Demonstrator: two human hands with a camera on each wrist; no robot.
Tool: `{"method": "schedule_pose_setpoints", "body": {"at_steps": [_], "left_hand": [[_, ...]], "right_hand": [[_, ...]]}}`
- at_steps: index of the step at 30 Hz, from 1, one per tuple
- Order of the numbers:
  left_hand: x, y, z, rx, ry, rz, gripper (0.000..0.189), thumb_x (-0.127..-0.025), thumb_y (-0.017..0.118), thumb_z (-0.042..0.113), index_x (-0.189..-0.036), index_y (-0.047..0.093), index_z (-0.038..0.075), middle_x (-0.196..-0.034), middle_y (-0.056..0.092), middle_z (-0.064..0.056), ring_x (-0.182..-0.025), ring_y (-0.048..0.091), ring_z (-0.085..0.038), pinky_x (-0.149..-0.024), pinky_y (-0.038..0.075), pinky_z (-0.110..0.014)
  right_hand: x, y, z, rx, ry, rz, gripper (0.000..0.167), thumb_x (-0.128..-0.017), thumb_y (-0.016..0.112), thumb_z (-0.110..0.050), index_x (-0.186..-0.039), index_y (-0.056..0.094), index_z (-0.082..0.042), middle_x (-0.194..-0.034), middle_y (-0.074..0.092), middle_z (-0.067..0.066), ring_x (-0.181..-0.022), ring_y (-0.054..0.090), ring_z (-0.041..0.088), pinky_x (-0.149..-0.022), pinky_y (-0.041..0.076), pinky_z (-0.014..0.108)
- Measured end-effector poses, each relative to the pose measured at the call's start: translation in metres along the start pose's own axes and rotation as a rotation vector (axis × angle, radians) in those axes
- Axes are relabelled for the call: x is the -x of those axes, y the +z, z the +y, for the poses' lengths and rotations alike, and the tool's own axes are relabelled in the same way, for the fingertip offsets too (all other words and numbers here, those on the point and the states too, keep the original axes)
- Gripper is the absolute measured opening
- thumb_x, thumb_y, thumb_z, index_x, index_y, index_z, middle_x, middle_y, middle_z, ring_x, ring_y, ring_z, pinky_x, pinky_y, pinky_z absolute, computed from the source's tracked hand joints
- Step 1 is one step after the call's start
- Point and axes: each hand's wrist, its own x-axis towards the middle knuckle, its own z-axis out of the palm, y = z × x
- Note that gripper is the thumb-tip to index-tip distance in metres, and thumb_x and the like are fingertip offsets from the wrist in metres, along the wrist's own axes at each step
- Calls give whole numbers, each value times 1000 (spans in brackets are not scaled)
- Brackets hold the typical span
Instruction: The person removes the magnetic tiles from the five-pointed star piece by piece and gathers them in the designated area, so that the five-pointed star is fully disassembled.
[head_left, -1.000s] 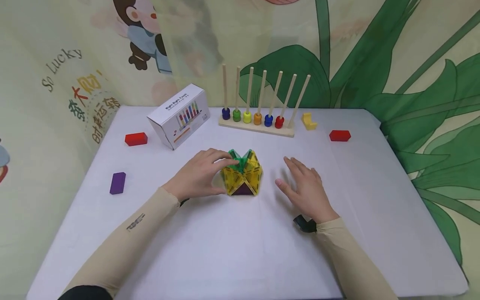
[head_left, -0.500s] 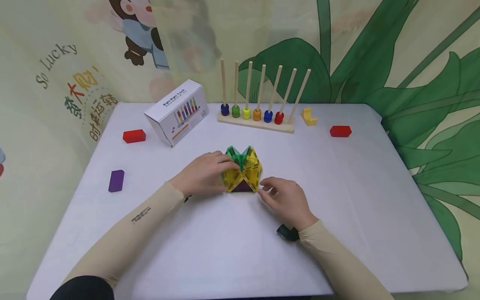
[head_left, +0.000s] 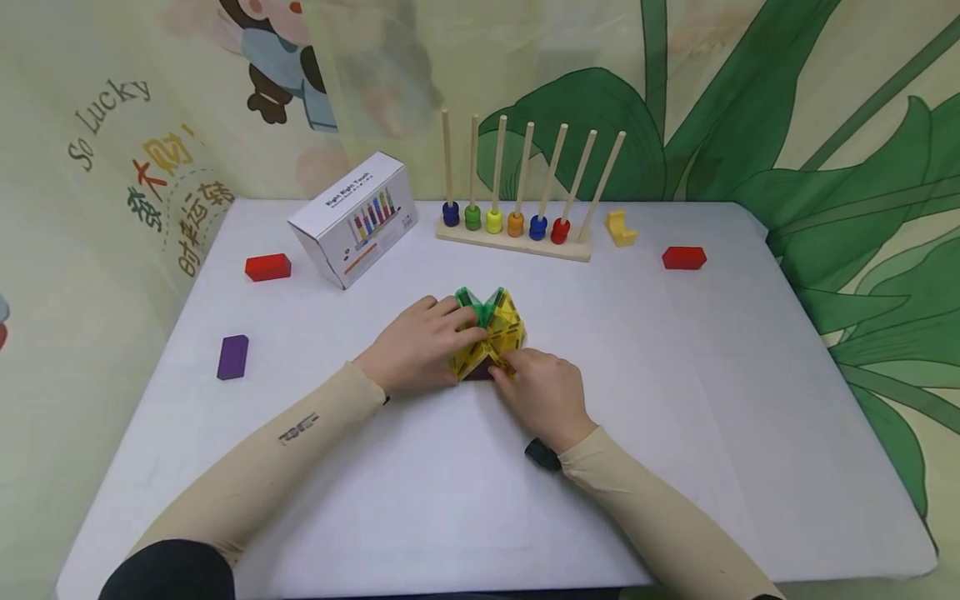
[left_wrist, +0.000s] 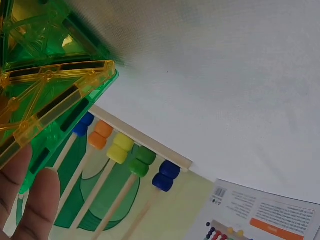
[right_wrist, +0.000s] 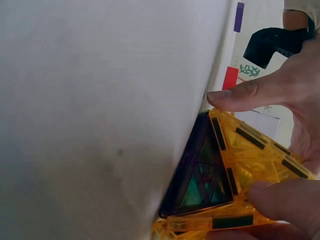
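A small structure of translucent magnetic tiles stands mid-table, with green triangles at the back, yellow ones at the sides and a dark purple triangle low in front. My left hand grips its left side, fingers over the top and thumb low. Two of that hand's fingertips show against the green tile in the left wrist view. From the right front, my right hand pinches a yellow tile beside the purple triangle. Part of the structure is hidden behind my fingers.
Behind stand a white printed box and a wooden peg rack with coloured beads. Red blocks lie at left and right. A purple block is at far left, a yellow piece beside the rack.
My right hand has come in from the right, fingers closing from spread to a pinch at the structure's front. My left hand has shifted slightly right, reaching further over the tiles.
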Motion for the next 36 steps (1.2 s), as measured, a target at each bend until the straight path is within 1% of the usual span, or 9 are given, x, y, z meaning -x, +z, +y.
{"method": "schedule_pose_setpoints", "body": {"at_steps": [5, 8, 12, 16, 20, 22, 28, 32, 36], "left_hand": [[0, 3, 0, -27, 11, 35, 67, -76, 89, 46, -135, 67, 22, -129, 66, -2, -119, 59, -24, -96, 53, -42], [1, 5, -1, -26, 14, 55, 65, -76, 89, 45, -133, 69, 22, -128, 67, -2, -118, 60, -24, -95, 53, -42], [2, 5, -3, -19, 18, 79, 64, -75, 90, 45, -132, 70, 23, -127, 68, -2, -118, 60, -24, -95, 53, -42], [3, 6, -4, -23, 17, 97, 63, -75, 90, 46, -131, 71, 23, -127, 69, -2, -118, 60, -24, -95, 52, -42], [3, 8, -4, -25, 25, 112, 62, -76, 89, 47, -130, 72, 23, -127, 70, -2, -118, 61, -25, -95, 53, -42], [3, 9, -4, -28, 29, 117, 62, -76, 89, 47, -131, 72, 23, -127, 70, -2, -118, 62, -25, -96, 53, -42], [2, 10, -3, -42, 33, 128, 62, -76, 89, 48, -130, 72, 25, -126, 70, -1, -118, 62, -25, -96, 54, -42], [3, 9, -4, -41, 32, 120, 64, -75, 89, 49, -131, 72, 25, -126, 70, 0, -118, 62, -25, -96, 53, -42], [3, 8, -4, -38, 26, 111, 65, -75, 89, 49, -132, 71, 25, -127, 70, 0, -119, 62, -25, -98, 53, -43]], "right_hand": [[0, 1, -2, 3, -4, 11, 15, -86, 84, -23, -84, 77, -10, -73, 75, 4, -53, 65, 15, -45, 50, 31], [1, 1, -4, 12, 2, 12, 15, -86, 83, -20, -82, 74, -9, -70, 72, 4, -49, 59, 14, -43, 47, 31], [1, 1, -7, 60, -13, 11, 19, -86, 84, -21, -79, 71, -8, -64, 67, 3, -44, 54, 14, -40, 45, 31], [0, 1, -10, 87, -30, -6, 21, -87, 83, -20, -78, 69, -7, -64, 66, 4, -45, 57, 16, -41, 47, 32], [0, 1, -11, 79, -16, -22, 19, -88, 82, -15, -79, 68, -6, -65, 67, 6, -46, 59, 18, -41, 49, 34], [2, 0, -11, 77, -8, -21, 18, -87, 81, -14, -78, 68, -5, -64, 67, 6, -45, 58, 18, -41, 48, 34], [3, 1, -11, 103, -9, -7, 23, -88, 81, -15, -75, 65, -7, -60, 64, 4, -41, 51, 13, -37, 43, 30], [4, 1, -11, 119, -10, -4, 25, -87, 81, -15, -74, 62, -7, -56, 62, 3, -39, 49, 12, -36, 41, 29], [5, 1, -11, 108, -8, -4, 24, -86, 81, -14, -76, 61, -7, -51, 57, 1, -38, 44, 11, -35, 36, 26]]}}
